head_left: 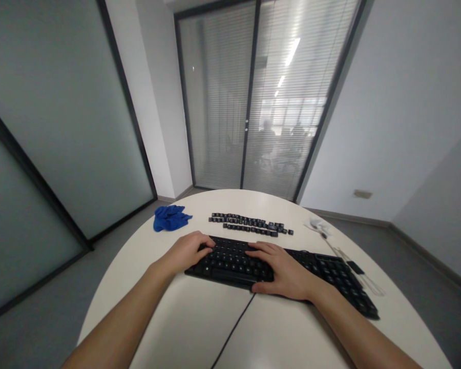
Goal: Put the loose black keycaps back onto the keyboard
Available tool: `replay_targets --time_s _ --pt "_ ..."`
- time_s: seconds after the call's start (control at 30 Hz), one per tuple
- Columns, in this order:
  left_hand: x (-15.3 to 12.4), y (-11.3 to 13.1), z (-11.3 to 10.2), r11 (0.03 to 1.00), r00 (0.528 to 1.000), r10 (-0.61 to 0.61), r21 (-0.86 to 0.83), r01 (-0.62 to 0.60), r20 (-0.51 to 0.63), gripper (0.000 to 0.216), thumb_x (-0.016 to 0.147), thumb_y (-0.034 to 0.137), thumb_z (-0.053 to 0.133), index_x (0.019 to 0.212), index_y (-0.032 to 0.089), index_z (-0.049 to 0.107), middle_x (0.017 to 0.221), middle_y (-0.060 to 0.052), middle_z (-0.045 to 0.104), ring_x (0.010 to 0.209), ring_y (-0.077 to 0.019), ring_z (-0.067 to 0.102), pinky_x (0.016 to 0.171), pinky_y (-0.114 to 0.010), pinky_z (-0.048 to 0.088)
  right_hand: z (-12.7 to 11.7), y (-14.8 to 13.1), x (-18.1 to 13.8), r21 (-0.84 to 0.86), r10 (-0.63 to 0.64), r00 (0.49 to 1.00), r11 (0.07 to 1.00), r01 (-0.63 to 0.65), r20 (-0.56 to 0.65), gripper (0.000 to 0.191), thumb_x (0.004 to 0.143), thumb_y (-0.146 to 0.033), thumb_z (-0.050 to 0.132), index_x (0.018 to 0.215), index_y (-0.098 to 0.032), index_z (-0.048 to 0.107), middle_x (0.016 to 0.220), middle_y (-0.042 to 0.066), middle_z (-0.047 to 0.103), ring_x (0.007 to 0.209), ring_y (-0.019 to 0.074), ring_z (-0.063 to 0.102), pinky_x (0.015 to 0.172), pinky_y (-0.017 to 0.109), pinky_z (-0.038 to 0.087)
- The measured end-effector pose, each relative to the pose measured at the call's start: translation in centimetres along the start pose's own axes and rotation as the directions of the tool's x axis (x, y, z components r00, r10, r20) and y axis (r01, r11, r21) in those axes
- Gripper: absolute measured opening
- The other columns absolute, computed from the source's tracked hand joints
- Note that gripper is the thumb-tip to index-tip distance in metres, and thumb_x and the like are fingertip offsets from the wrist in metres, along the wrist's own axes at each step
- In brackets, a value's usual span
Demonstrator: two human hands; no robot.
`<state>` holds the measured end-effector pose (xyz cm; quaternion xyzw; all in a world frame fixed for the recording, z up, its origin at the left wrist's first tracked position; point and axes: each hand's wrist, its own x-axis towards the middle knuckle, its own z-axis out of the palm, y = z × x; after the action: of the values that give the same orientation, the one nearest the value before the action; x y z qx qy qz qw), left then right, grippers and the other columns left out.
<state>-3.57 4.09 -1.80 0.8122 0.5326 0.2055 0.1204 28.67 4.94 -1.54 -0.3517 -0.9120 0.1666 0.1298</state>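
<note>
On the round white table [200, 328] a black keyboard [230, 262] is laid slantwise, its right end close to the table rim. Both hands are placed on it, palms down. The left hand [188, 251] is rested on the left end with the fingers bent over the keys. The right hand [284, 274] is spread flat over the middle keys. Nothing is clasped in either hand.

A crumpled blue cloth [171, 217] is seen beyond the left hand, apart from the keyboard. Loose black keycaps [249, 224] are set out in rows just behind the keyboard. A thin black cable [234, 328] is led from the keyboard over the near edge. A small white object [317, 224] near the right end cannot be identified.

Some risk is judged here. If the keyboard is pushed forward, the rows of keycaps could be scattered. If it is pushed to the right, its end could be slid over the rim. The cable could also be caught by a forearm, and the keyboard dragged with it.
</note>
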Motion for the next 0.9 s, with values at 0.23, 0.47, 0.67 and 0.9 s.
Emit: replay_targets --time_s 0.23,0.47,0.67,0.9 --pt "0.0 -0.3 0.0 1.000 1.000 0.004 -0.022 -0.005 -0.013 0.012 0.086 0.022 0.064 0.094 0.025 0.072 0.102 -0.001 0.074 0.096 -0.0203 0.066 0.089 -0.031 0.048 0.1 0.2 0.0 -0.011 -0.013 1.000 1.000 0.013 0.000 0.088 0.070 -0.075 0.070 0.142 -0.025 0.056 0.154 0.012 0.045 0.141 0.0369 0.039 0.117 0.056 0.029" --pt "-0.3 0.8 -1.0 0.993 0.997 0.071 0.092 -0.074 0.037 0.018 0.089 0.020 0.055 0.096 0.024 0.071 0.105 -0.002 0.074 0.099 -0.0204 0.066 0.089 -0.031 0.049 -0.1 0.1 0.0 0.006 -0.013 1.000 1.000 0.013 0.000 0.087 0.070 -0.074 0.071 0.141 -0.026 0.056 0.153 0.011 0.046 0.141 0.0362 0.039 0.117 0.055 0.029" --pt "-0.8 2.8 -1.6 0.977 0.996 0.045 0.204 -0.061 0.080 0.017 0.089 0.028 0.058 0.095 0.026 0.074 0.108 -0.005 0.074 0.104 -0.0255 0.065 0.091 -0.036 0.049 0.0 0.2 0.0 0.017 -0.015 1.000 1.000 0.016 -0.006 0.087 0.070 -0.073 0.072 0.141 -0.026 0.056 0.153 0.012 0.046 0.141 0.0374 0.039 0.116 0.056 0.028" --pt "-0.7 4.2 -1.3 0.962 0.990 -0.052 0.272 0.015 0.131 0.017 0.088 0.028 0.058 0.085 0.024 0.074 0.094 -0.009 0.074 0.097 -0.0285 0.066 0.084 -0.037 0.051 0.1 0.3 0.1 0.005 -0.023 1.000 1.000 0.023 -0.005 0.087 0.070 -0.074 0.071 0.141 -0.025 0.056 0.153 0.012 0.046 0.141 0.0370 0.039 0.117 0.056 0.029"
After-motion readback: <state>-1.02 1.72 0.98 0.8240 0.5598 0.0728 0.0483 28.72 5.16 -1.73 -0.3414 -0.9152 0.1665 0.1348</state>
